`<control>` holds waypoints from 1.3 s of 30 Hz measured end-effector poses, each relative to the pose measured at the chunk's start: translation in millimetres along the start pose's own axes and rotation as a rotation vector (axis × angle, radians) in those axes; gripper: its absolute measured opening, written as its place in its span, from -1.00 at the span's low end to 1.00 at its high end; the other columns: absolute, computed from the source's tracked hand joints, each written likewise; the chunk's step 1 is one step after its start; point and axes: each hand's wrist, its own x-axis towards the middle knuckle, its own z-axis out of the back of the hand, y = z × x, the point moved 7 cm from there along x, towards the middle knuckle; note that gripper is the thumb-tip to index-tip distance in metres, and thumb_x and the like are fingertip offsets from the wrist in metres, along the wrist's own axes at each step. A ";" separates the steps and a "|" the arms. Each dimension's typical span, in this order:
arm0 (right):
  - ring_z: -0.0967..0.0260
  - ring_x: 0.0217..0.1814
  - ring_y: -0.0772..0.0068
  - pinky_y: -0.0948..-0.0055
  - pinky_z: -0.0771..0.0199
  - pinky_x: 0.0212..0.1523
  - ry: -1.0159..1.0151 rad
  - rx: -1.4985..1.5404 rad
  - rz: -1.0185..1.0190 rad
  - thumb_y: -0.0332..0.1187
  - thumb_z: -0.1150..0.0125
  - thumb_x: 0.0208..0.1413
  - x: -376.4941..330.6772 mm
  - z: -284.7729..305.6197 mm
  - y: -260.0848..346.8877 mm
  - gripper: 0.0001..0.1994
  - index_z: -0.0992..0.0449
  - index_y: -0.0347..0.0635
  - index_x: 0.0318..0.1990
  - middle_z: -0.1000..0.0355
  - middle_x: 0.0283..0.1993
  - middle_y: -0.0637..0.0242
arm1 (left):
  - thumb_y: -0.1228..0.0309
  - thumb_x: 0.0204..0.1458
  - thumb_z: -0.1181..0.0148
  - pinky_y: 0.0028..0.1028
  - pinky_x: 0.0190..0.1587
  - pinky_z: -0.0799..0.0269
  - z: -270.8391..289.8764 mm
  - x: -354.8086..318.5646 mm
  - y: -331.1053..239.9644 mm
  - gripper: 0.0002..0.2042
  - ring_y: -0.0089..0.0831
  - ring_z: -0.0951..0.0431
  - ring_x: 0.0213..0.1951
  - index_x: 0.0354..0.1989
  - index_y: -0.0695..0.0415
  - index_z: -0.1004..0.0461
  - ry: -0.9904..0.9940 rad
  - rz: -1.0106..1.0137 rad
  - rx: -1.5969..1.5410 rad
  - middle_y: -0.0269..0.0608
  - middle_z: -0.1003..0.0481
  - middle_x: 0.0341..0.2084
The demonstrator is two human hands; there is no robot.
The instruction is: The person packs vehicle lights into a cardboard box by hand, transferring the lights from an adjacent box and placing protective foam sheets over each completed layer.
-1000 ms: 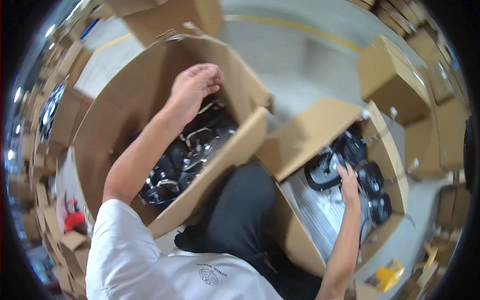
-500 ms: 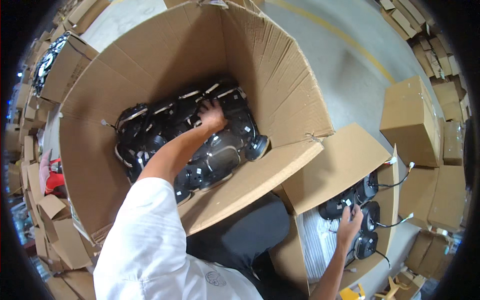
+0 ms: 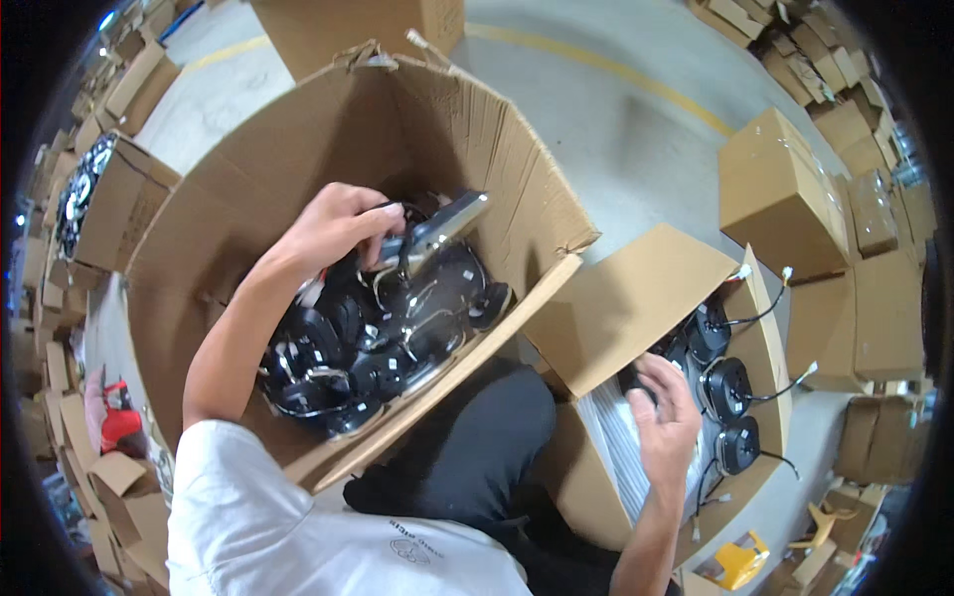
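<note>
My left hand [image 3: 336, 230] grips a black round motor part with a shiny metal face [image 3: 437, 233] and holds it above the heap of black round parts with wires [image 3: 373, 343] inside a large open cardboard box [image 3: 248, 189]. My right hand [image 3: 664, 415] rests with spread fingers inside a smaller open box [image 3: 636, 303] to my right, touching a black round part at its near end. Three more black round parts with white-tipped wires [image 3: 725, 385] stand in a row in that box on a ribbed white liner [image 3: 621, 442].
Closed cardboard boxes [image 3: 785, 194] stand on the grey concrete floor to the right, with more stacked along the far right. Open boxes of dark parts [image 3: 94, 199] line the left. A yellow object [image 3: 740, 561] lies at lower right, a red one [image 3: 119, 427] at lower left.
My left hand was down in the heap half a second ago; now it has risen with a metal-faced part in its grip. The right hand stays in the smaller box.
</note>
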 end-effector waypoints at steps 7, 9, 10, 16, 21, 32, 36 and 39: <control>-0.45 0.65 0.05 0.08 -0.39 0.70 0.351 1.126 -0.306 0.01 -0.65 0.35 24.5 -121.4 79.1 0.05 -0.12 -0.28 0.76 -0.40 0.66 0.06 | 0.20 0.56 -0.27 -0.36 -0.49 -0.70 -4.1 -135.6 -223.0 -0.61 -0.27 -0.75 -0.54 -0.27 0.29 -0.59 0.050 -0.243 -0.858 -0.10 -0.65 -0.46; -0.47 0.63 0.11 0.07 -0.40 0.68 0.335 1.274 -0.236 0.20 -0.63 0.32 -3.6 -145.2 106.6 0.10 -0.15 -0.23 0.76 -0.40 0.66 0.11 | 0.20 0.57 -0.25 -0.36 -0.51 -0.74 -22.8 -154.7 -256.0 -0.61 -0.25 -0.77 -0.53 -0.27 0.28 -0.56 0.095 -0.247 -0.995 -0.09 -0.65 -0.47; -0.47 0.63 0.11 0.07 -0.40 0.68 0.313 1.280 -0.205 0.20 -0.63 0.32 -5.2 -151.6 107.6 0.10 -0.15 -0.23 0.76 -0.40 0.66 0.11 | 0.19 0.57 -0.24 -0.37 -0.52 -0.75 -34.3 -163.8 -275.7 -0.61 -0.26 -0.74 -0.57 -0.27 0.27 -0.55 0.140 -0.265 -0.947 -0.08 -0.63 -0.48; -0.47 0.62 0.26 0.10 -0.42 0.64 0.724 1.523 0.092 -0.01 -0.53 0.42 -39.4 -130.6 140.4 -0.20 -0.41 -0.36 0.60 -0.55 0.54 0.14 | 0.12 0.60 -0.19 -0.27 -0.51 -0.58 -103.0 -192.9 -322.4 -0.57 -0.26 -0.62 -0.58 -0.32 0.18 -0.52 0.350 -0.320 -1.019 -0.18 -0.47 -0.54; -0.59 0.36 0.47 0.35 -0.57 0.41 0.457 0.858 0.029 -0.54 -0.59 0.23 -105.7 -102.1 71.4 -0.33 -0.50 -0.25 0.49 -0.66 0.32 0.31 | 0.07 0.66 0.01 -0.18 -0.47 -0.55 -146.0 -190.6 -315.3 -0.52 -0.20 -0.57 -0.59 -0.37 0.07 -0.47 0.552 -0.244 -1.275 -0.26 -0.37 -0.54; -0.51 0.57 0.20 0.21 -0.36 0.67 0.446 1.060 -0.110 -0.23 -0.93 -0.15 -192.1 23.3 -24.8 0.25 -0.27 -0.48 0.70 -0.57 0.53 0.06 | 0.33 0.52 -0.20 -0.17 -0.49 -0.65 -218.8 -227.2 -150.5 -0.59 -0.13 -0.71 -0.50 -0.49 0.17 -0.48 0.761 0.265 -0.513 -0.19 -0.44 -0.58; -0.51 0.57 0.16 0.19 -0.41 0.65 0.407 1.013 -0.204 -0.24 -0.88 -0.11 -217.2 16.4 -61.9 0.20 -0.29 -0.49 0.68 -0.55 0.53 -0.03 | 0.23 0.57 -0.20 -0.35 -0.37 -0.72 -230.5 -242.0 -170.2 -0.58 -0.24 -0.82 -0.35 -0.30 0.32 -0.68 0.777 0.300 0.085 -0.09 -0.70 -0.40; -0.56 0.51 0.17 0.18 -0.47 0.60 0.342 1.081 -0.198 -0.24 -0.83 -0.09 -232.0 17.3 -74.5 0.12 -0.36 -0.48 0.63 -0.56 0.50 -0.03 | 0.21 0.57 -0.18 -0.34 -0.21 -0.75 -234.0 -252.5 -161.6 -0.58 -0.33 -0.81 -0.27 -0.16 0.37 -0.75 0.824 0.310 0.371 -0.14 -0.75 -0.36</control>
